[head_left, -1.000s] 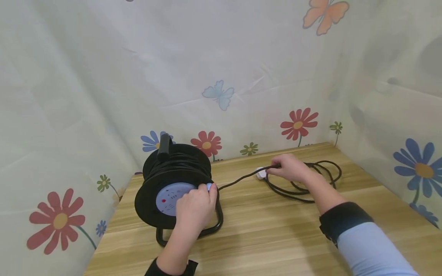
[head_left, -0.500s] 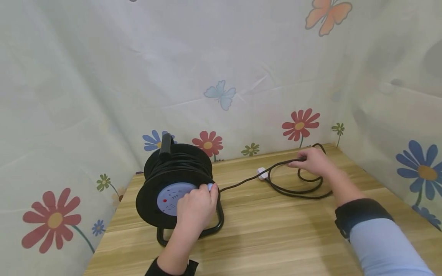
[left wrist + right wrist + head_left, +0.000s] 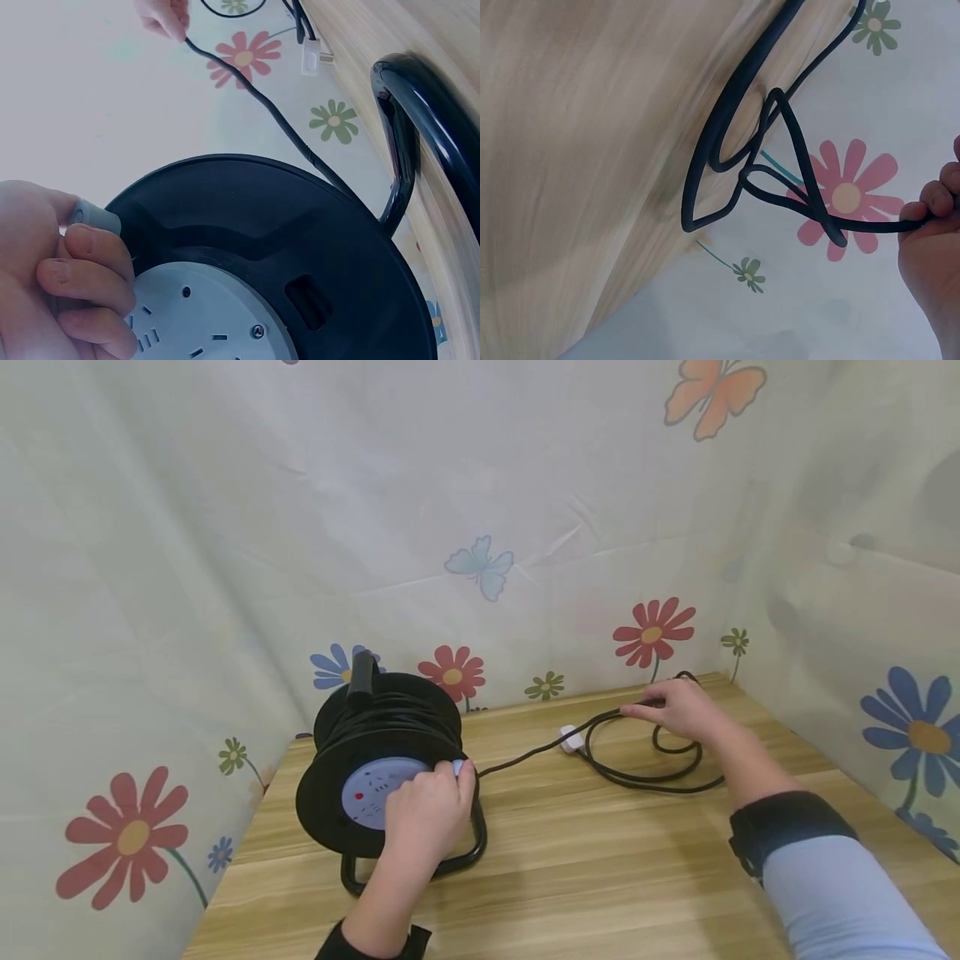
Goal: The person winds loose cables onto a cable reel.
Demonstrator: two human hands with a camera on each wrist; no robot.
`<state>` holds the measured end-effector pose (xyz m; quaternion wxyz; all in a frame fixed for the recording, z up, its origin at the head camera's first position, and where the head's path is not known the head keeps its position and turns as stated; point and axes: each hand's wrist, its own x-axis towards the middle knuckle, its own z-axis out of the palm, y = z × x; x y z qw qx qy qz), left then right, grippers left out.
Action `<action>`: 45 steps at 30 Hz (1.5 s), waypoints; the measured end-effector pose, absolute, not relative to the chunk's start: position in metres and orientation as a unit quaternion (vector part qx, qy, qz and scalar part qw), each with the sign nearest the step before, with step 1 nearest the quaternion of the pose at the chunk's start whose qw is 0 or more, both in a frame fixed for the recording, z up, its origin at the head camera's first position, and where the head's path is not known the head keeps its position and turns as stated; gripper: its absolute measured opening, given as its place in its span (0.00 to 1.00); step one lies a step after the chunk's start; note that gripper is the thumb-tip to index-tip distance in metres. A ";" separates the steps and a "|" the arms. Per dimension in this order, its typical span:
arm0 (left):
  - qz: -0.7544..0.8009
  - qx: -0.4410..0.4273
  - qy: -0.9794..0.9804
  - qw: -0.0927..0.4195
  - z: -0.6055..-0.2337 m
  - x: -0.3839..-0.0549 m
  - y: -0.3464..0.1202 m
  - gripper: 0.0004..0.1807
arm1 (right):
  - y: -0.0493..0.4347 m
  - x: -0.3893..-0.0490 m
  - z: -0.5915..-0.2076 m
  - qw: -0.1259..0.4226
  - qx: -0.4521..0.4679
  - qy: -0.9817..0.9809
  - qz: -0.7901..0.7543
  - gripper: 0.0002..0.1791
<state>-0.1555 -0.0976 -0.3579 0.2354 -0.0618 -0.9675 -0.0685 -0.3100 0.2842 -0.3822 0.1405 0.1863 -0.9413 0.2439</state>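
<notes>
A black cable reel (image 3: 322, 814) with a pale blue socket panel (image 3: 366, 806) stands on its tubular frame at the left of the table. My left hand (image 3: 427, 814) is at the front of the reel, fingers curled round the pale crank knob (image 3: 99, 217) near the flange's edge. From the reel a black cable (image 3: 525, 755) runs rightward to my right hand (image 3: 681, 706), which pinches it above the table's back right part. Beyond that hand the cable falls in loose loops, seen in the right wrist view. The cable's white plug (image 3: 572, 739) lies on the table, left of the right hand.
The wooden table (image 3: 600, 868) backs onto a cloth curtain (image 3: 555, 527) printed with flowers and butterflies, which also hangs along both sides. The reel's black carrying handle (image 3: 362, 681) sticks up on top, and its bent frame foot (image 3: 468, 856) reaches to the right.
My right hand has moved right and slightly back with the cable, and the loops beyond it have shifted. Over the last half second it barely moves. The left hand stays at the knob.
</notes>
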 end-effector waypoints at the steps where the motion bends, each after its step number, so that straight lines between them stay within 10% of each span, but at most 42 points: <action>1: -0.068 -0.063 -0.967 0.237 -0.358 -0.156 -0.098 0.28 | 0.283 -0.310 -0.383 0.139 0.188 -0.941 0.245 0.20; 45: -0.043 -0.083 -0.990 0.102 -0.383 -0.163 -0.105 0.28 | 0.241 -0.282 -0.395 0.106 0.239 -0.936 0.235 0.20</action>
